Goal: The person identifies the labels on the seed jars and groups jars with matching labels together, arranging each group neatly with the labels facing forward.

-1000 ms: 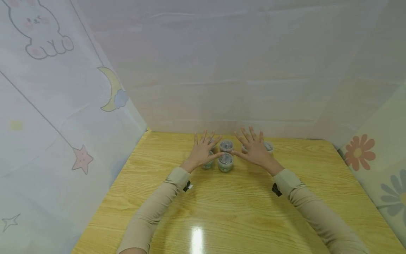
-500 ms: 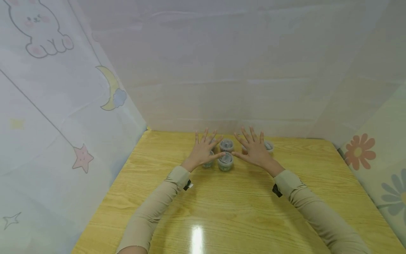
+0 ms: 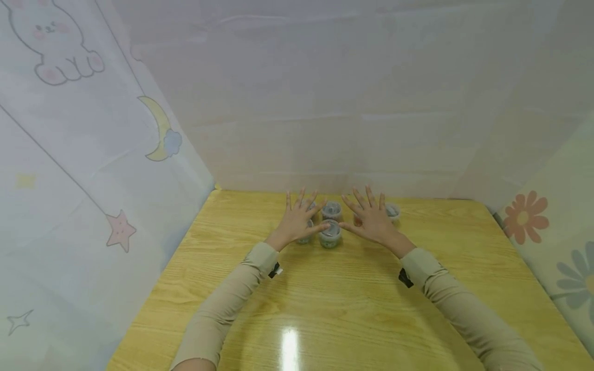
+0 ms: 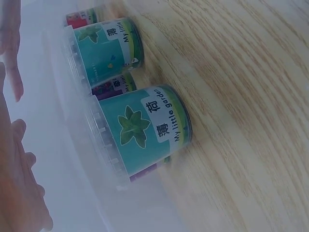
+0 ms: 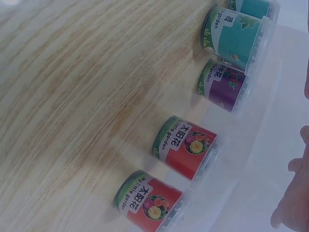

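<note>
My left hand (image 3: pixel 295 221) is spread with straight fingers over the left part of a group of small lidded plastic cups, holding nothing. Two teal cups, a nearer one (image 4: pixel 145 128) and a farther one (image 4: pixel 106 50), carry a mint leaf and "My little garden". Over the right part, my right hand (image 3: pixel 373 221) is spread the same way, its thumb pointing at the left thumb. Beneath it stand two red cups, one (image 5: pixel 186 145) beside the other (image 5: pixel 149 200), with flower pictures. A purple cup (image 5: pixel 224 84) stands behind the teal ones. In the head view the hands partly hide several cups.
The cups stand upright near the back edge of a wood-grain table (image 3: pixel 343 309). A pale sheet wall (image 3: pixel 325 103) rises right behind it. Printed side sheets flank the table, with a moon (image 3: pixel 160 126) on the left and a red flower (image 3: pixel 524 219) on the right.
Both hands stay spread in the same place over the cups. Only the head view has shifted very slightly.
</note>
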{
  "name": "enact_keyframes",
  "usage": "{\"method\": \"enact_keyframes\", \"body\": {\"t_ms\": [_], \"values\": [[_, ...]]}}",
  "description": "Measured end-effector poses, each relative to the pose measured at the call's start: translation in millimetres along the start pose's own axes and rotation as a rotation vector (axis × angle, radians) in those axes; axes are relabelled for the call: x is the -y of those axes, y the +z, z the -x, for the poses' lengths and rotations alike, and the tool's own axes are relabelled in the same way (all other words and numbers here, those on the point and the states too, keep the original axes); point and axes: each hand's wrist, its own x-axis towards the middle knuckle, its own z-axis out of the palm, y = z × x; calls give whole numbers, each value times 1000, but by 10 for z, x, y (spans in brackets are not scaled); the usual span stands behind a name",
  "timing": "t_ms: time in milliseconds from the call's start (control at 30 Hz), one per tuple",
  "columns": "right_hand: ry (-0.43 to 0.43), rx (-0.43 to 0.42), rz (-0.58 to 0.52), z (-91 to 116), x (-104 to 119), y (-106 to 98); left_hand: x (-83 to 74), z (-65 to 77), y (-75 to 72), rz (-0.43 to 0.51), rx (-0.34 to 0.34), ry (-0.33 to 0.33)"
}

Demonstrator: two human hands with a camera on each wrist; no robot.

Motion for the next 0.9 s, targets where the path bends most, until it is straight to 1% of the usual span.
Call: {"method": "enact_keyframes", "body": {"t_ms": [167, 333, 400, 600, 767, 900], "values": [[1, 12, -8, 9, -7, 0, 3, -3, 4, 6, -15, 3], [5, 22, -1, 26, -7, -9, -3, 6, 21, 7, 19, -3], [4, 23, -1, 28, -9, -9, -5, 6, 25, 22, 16, -3], [6, 33, 2, 18, -15, -17, -5, -4, 21, 39, -24, 9], [3, 37, 5, 19, -16, 3, 5, -10, 31, 35, -28, 11], [2, 47, -4, 31, -20, 15, 14, -10, 44, 25, -12, 7]]}}
